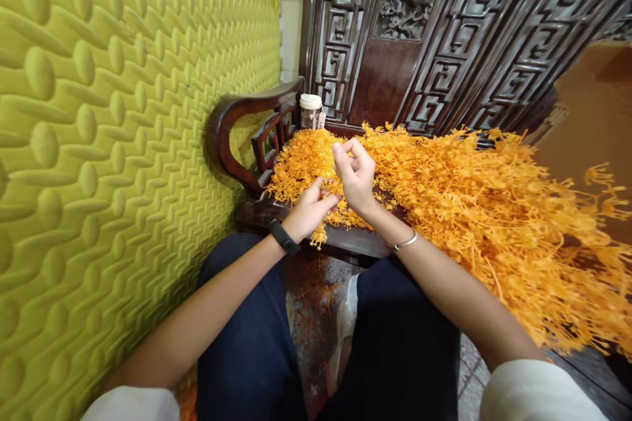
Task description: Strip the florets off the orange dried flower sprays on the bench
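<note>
My left hand (315, 205), with a black band at its wrist, is closed in a pinch at the front of a pile of small orange plastic flower sprigs (306, 158). Orange bits show around its fingertips, and a small orange sprig (319, 235) hangs below it. Just above and to the right, my right hand (356, 174) is raised with fingers curled and thumb up; what it pinches, if anything, is too small to make out. A far larger heap of long orange plastic flower stems (484, 204) spreads to the right of it.
The flowers lie on a dark carved wooden bench (340, 237) with a curved armrest (222, 125). A lidded cup (311, 112) stands in its back corner. Yellow-green textured padding (123, 145) rises on the left, cardboard (592, 105) on the right. Orange scraps litter the floor (316, 296).
</note>
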A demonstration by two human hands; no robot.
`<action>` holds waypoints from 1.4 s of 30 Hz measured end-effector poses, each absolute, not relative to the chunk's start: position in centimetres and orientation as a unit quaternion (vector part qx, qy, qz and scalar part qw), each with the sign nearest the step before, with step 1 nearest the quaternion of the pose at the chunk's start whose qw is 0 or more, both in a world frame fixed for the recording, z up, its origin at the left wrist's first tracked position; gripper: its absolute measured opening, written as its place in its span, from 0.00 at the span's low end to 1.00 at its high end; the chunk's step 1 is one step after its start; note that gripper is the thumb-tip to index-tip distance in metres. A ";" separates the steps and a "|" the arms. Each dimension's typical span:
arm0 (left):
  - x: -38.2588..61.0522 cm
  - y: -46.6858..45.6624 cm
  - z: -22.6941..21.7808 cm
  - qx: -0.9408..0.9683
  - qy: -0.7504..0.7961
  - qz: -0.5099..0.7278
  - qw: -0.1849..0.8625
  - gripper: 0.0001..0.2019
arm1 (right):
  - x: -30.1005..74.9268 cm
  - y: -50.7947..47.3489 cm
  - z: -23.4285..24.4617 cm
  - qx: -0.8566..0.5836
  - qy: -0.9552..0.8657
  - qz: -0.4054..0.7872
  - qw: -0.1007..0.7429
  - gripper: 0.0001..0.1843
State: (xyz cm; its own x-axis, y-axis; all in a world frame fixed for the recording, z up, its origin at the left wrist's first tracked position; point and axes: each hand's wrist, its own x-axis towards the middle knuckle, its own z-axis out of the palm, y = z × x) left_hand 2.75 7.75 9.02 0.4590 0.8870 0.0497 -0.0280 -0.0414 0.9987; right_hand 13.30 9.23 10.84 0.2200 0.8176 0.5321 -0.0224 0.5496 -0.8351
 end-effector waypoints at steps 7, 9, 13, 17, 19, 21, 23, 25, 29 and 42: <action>2.0 7.6 9.7 0.528 0.355 0.428 0.642 0.06 | 14.0 9.0 12.4 -0.318 -0.467 0.390 0.727 0.15; 2.0 7.7 9.7 0.527 0.364 0.439 0.630 0.08 | 13.9 8.2 12.7 -0.311 -0.460 0.400 0.729 0.15; 2.2 7.8 9.4 0.545 0.393 0.449 0.589 0.12 | 13.4 6.7 12.9 -0.317 -0.462 0.419 0.714 0.15; 2.4 7.8 9.0 0.601 0.362 0.478 0.528 0.17 | 12.9 5.6 13.1 -0.325 -0.454 0.391 0.731 0.14; 2.5 7.8 8.8 0.641 0.324 0.504 0.479 0.20 | 12.8 5.2 13.1 -0.306 -0.447 0.365 0.757 0.13; 2.5 7.8 8.7 0.674 0.282 0.527 0.435 0.21 | 12.6 5.0 13.0 -0.282 -0.439 0.361 0.773 0.12; 2.6 7.9 8.6 0.702 0.245 0.538 0.397 0.24 | 12.4 5.0 12.7 -0.268 -0.424 0.387 0.774 0.12; 2.7 8.1 8.5 0.728 0.223 0.540 0.360 0.27 | 12.2 5.2 12.5 -0.261 -0.398 0.429 0.768 0.13; 2.9 8.0 8.1 0.766 0.202 0.527 0.307 0.31 | 12.2 5.4 12.4 -0.236 -0.352 0.483 0.766 0.13; 2.8 8.6 7.3 0.700 0.213 0.499 0.465 0.38 | 12.9 5.3 12.3 -0.282 -0.401 0.400 0.774 0.18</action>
